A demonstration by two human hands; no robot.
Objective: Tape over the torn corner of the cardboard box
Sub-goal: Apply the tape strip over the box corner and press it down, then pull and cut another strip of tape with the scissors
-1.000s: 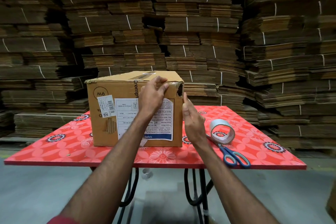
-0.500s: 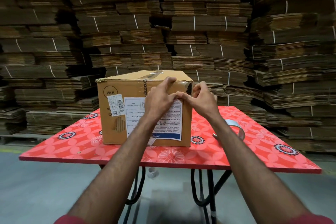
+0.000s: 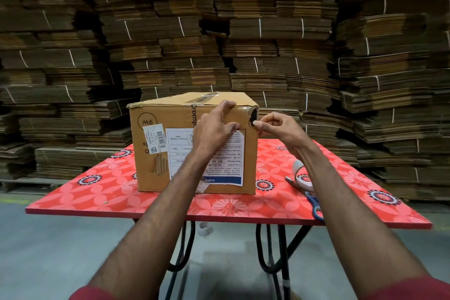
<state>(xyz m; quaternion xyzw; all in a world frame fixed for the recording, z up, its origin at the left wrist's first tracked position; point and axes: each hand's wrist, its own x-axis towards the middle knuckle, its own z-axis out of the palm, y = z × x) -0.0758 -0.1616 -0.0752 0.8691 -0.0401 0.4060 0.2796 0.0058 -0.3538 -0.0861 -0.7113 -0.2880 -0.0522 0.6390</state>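
A brown cardboard box [image 3: 155, 165] with white labels stands on the red flowered table [image 3: 97, 200]. Its upper right front corner is torn [image 3: 254, 114], showing a dark hole with clear tape creased over the edge beside it. My left hand [image 3: 214, 129] lies on the box front just left of the tear, index finger hooked on the top edge and thumb pressed against the front face. My right hand [image 3: 280, 129] is at the box's right edge below the tear, fingers curled and thumb tip pressing the corner. What it pinches, if anything, is not clear.
A roll of tape [image 3: 300, 174] stands on the table right of the box, partly behind my right forearm. Blue-handled scissors [image 3: 314, 204] lie near the table's front right edge. Tall stacks of flattened cardboard [image 3: 267, 31] fill the background. The floor below is grey concrete.
My right hand rose from beside the box's right side to the torn corner and now presses there. My left hand stayed on the box front. The view drifted slightly.
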